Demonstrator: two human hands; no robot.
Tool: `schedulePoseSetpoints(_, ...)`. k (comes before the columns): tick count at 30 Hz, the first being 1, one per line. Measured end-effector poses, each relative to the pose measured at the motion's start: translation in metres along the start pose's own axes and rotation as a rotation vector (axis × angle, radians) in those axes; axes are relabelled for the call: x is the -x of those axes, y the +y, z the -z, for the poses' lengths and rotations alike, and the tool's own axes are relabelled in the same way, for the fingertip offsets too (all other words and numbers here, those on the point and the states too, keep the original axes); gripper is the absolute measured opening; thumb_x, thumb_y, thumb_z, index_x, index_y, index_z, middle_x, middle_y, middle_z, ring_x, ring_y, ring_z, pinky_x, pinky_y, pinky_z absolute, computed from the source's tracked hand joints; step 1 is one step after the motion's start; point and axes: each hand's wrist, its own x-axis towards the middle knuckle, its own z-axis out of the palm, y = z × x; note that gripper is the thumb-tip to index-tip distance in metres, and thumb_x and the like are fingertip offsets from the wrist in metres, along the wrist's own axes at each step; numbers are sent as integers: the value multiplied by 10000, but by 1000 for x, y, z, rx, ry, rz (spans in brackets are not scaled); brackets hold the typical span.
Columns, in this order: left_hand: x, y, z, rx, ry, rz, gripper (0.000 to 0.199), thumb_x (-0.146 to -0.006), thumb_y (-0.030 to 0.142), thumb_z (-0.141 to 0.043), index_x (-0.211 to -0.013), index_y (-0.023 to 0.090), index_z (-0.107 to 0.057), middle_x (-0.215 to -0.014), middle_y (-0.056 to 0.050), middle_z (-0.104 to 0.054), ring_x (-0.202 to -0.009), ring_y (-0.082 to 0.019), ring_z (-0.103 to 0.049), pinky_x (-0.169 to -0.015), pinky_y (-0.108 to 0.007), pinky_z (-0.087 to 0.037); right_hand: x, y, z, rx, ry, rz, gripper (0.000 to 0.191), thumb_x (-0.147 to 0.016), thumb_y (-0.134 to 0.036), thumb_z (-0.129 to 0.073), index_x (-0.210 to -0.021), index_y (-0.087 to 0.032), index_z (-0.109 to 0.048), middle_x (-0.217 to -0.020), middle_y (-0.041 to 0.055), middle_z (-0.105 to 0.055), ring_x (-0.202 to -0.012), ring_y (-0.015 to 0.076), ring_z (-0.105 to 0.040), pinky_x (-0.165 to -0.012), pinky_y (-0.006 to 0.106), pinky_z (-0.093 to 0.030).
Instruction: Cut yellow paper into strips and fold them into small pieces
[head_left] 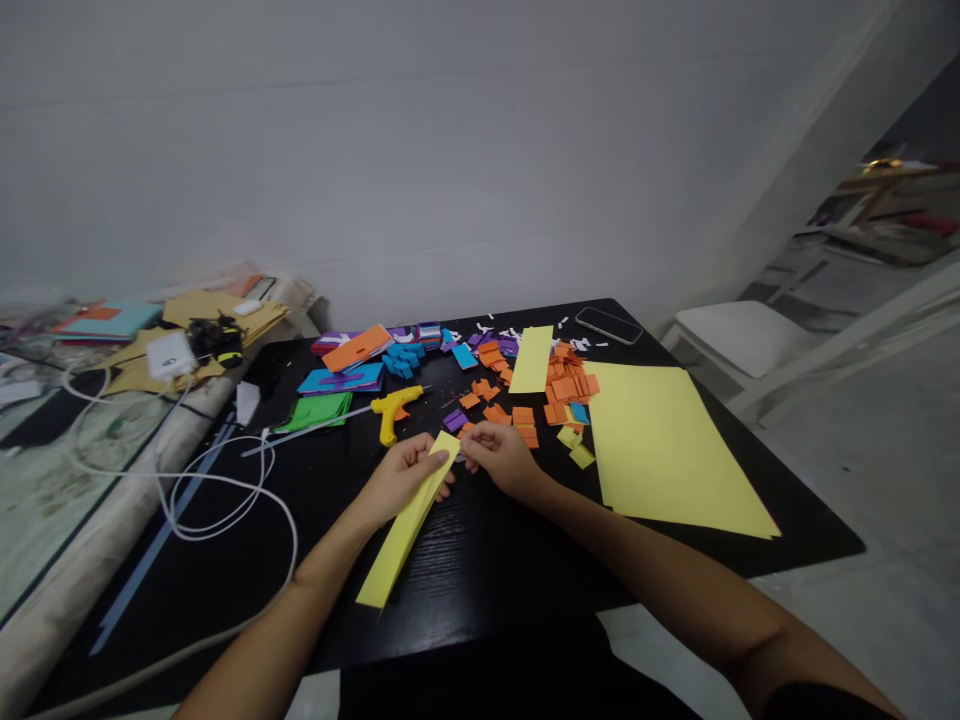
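Pinching the strip (405, 535) near its upper end, the left hand (412, 472) in the head view has its thumb laid flat on the yellow face and its fingers curled underneath. The strip looks like smooth, matte paper or thin card, long and narrow, with lengthwise edges that show more than one layer. It sits over the front middle of the table (480, 580), whose black top has a fine grain and a dull sheen. Its long axis runs on a slant: one end points away and to the right, between the two hands, and the other points back toward the person and to the left. The right hand (501, 455) is just beside the far end, thumb and fingers drawn close together; whether they hold anything, I cannot tell. Beyond the hands lie a glue gun (394, 408) of yellow plastic, its nozzle pointing right, and small folded orange pieces (566, 388) in a loose heap. A flat yellow rectangle (532, 360) rests among these. To the right are large, flat yellow sheets (671, 445), and behind them a phone (609, 325), a dark slab with rounded corners.
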Motion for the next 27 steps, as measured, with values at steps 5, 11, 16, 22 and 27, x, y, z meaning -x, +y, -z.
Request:
schedulePoseSetpoints(5,0,1,-1,-8,5,8,395,-778,496,-734,-807,157,-534,-701,-36,-711,-525,-121,-656,-513,-216,-519,1,-5,-1,-42,-27,-13,246,-745,-390,-712,-705,-172,-606,-578,-27,-615,-520,114,-578,-558,252,-494)
schedulePoseSetpoints(11,-1,-2,-5,-26,-5,-27,408,-776,505,-732,-756,160,-515,-722,-40,-711,-557,-128,-664,-550,-237,-528,3,-4,-1,-10,-102,-22,339,-755,-489,-725,-775,-158,-654,-622,-14,-634,-544,113,-582,-568,253,-492)
schedulePoseSetpoints(16,-1,-4,-7,-47,-12,-31,402,-797,490,-718,-747,168,-484,-719,-31,-709,-563,-124,-662,-550,-226,-510,2,0,0,36,-101,18,351,-772,-497,-717,-785,-150,-665,-674,6,-657,-575,119,-590,-588,258,-486)
schedulePoseSetpoints(22,0,1,-6,-27,-31,0,394,-773,484,-740,-761,165,-508,-729,-22,-708,-570,-126,-650,-567,-245,-522,2,-2,1,42,-88,30,354,-778,-501,-713,-749,-154,-645,-610,-11,-622,-550,119,-571,-570,256,-473)
schedulePoseSetpoints(27,1,0,-6,-9,-20,7,391,-769,470,-751,-750,165,-507,-710,-22,-710,-556,-124,-648,-559,-241,-520,3,-2,0,45,-81,10,369,-768,-516,-717,-737,-158,-629,-611,-10,-624,-539,117,-569,-560,255,-472)
